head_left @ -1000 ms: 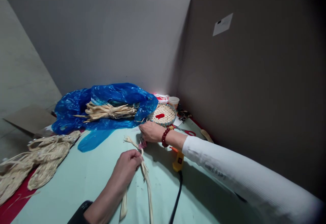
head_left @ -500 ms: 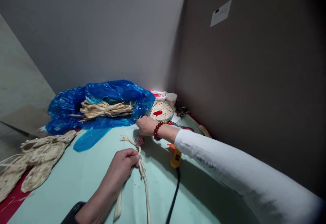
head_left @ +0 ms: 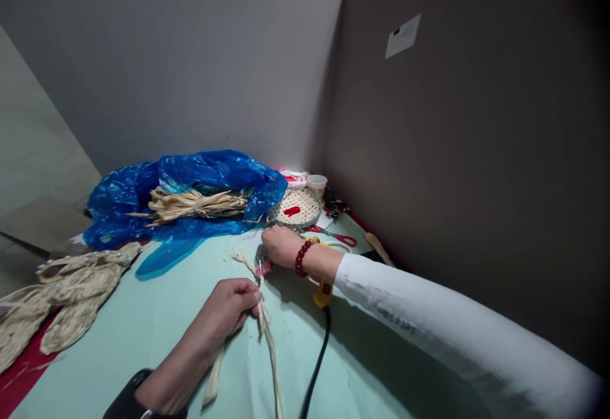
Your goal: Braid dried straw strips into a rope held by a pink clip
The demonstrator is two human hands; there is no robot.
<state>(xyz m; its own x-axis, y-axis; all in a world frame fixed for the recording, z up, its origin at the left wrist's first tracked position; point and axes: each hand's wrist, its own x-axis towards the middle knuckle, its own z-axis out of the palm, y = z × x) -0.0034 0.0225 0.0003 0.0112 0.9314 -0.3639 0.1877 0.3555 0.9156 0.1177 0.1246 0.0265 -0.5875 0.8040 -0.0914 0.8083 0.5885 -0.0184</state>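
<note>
My left hand (head_left: 236,304) pinches a pale braid of dried husk strands (head_left: 264,317) between thumb and fingers. Loose ends of the strands trail toward me over the pale green tabletop. Just beyond the fingertips, a pink clip (head_left: 264,268) with wire handles grips the braid, whose short end points to the back left. My right hand (head_left: 282,245), with a dark red bead bracelet (head_left: 301,260) at the wrist, is closed beside the clip's handles. Its fingertips are turned away, so what they hold is hidden.
A blue plastic bag (head_left: 128,193) holds a husk bundle (head_left: 195,204). A woven basket (head_left: 309,208) with a red item, red-handled scissors (head_left: 345,239) and a paper cup (head_left: 317,184) stand at the back. A yellow corded tool (head_left: 323,294) lies under my right forearm. Woven soles (head_left: 81,298) lie left.
My right hand has come slightly nearer and to the right, closer to the clip's handles. My left hand keeps its pinch on the braid. The view has shifted a little.
</note>
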